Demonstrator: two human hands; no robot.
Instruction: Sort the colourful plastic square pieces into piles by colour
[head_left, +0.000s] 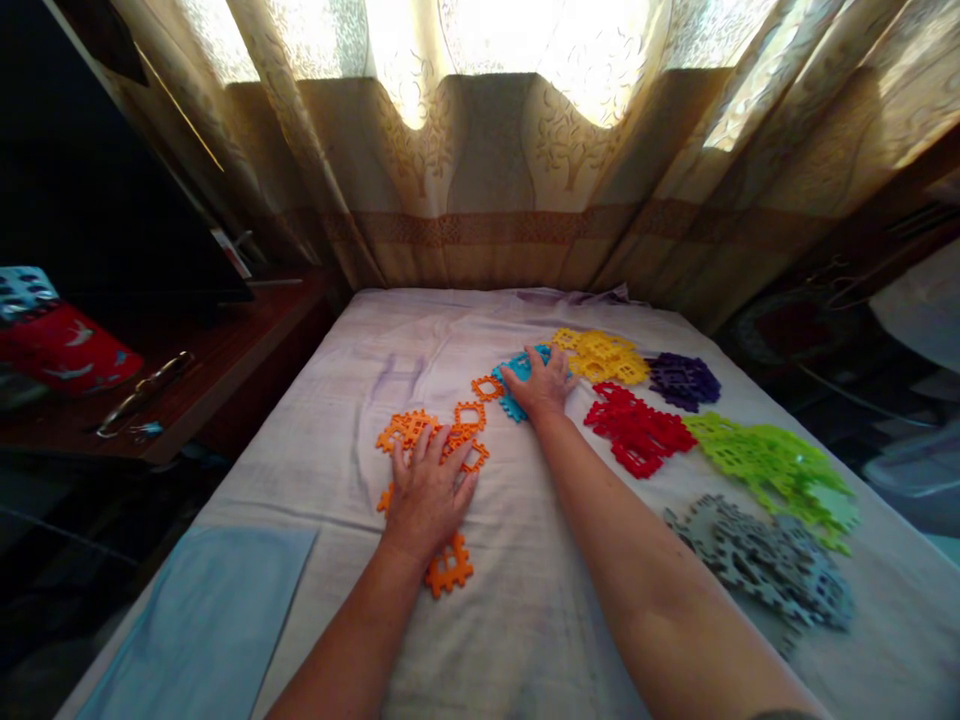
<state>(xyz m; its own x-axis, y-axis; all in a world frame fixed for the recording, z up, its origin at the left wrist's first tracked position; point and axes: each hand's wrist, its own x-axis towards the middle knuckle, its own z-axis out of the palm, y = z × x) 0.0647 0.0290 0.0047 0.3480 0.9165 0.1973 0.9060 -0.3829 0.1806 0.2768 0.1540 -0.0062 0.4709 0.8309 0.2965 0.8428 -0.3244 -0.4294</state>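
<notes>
My left hand lies with its fingers spread over a loose group of orange interlocking toy pieces, and hides part of them. Farther off, my right hand rests, fingers apart, on a pile of blue interlocking pieces. A single orange square piece sits between the two groups, close to the blue ones. Right of my right hand are a yellow pile and a red pile of similar pieces.
Dark purple, lime green and grey piles line the right side of the cloth-covered table. A light blue sheet lies at the near left. Beyond the far edge hangs a curtain; a brown cabinet stands left.
</notes>
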